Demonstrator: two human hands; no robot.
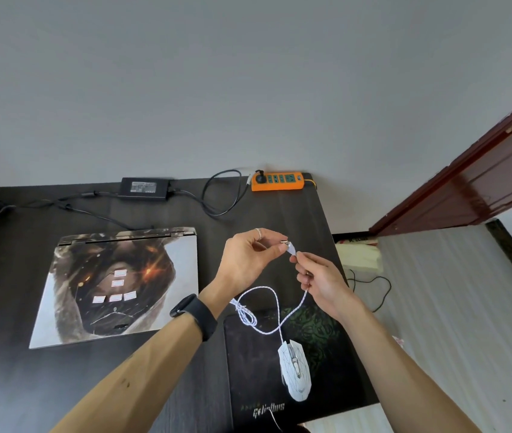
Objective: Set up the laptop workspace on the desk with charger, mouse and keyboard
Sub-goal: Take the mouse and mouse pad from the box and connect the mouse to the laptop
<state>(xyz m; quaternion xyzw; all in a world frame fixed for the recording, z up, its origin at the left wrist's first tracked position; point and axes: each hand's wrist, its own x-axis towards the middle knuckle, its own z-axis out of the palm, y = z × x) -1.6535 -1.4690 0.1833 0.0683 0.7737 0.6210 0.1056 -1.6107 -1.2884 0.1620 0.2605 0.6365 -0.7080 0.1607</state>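
Note:
A closed laptop (117, 285) with a decorated lid lies on the dark desk (14, 370). A white mouse (294, 371) sits on a black mouse pad (248, 370) to its right. Its white braided cable (275, 310) loops up to my hands. My left hand (248, 257) pinches the USB plug (286, 244) at the cable's end. My right hand (323, 282) grips the cable just below the plug. The black charger brick (144, 188) lies at the desk's back edge, its cord plugged into an orange power strip (278, 181). No keyboard is in view.
The charger's thin lead (92, 210) runs behind the laptop toward the left. A brown door (483, 176) stands at the right. A black cable (373, 292) and a white bag (361, 254) lie on the floor beyond the desk's right edge.

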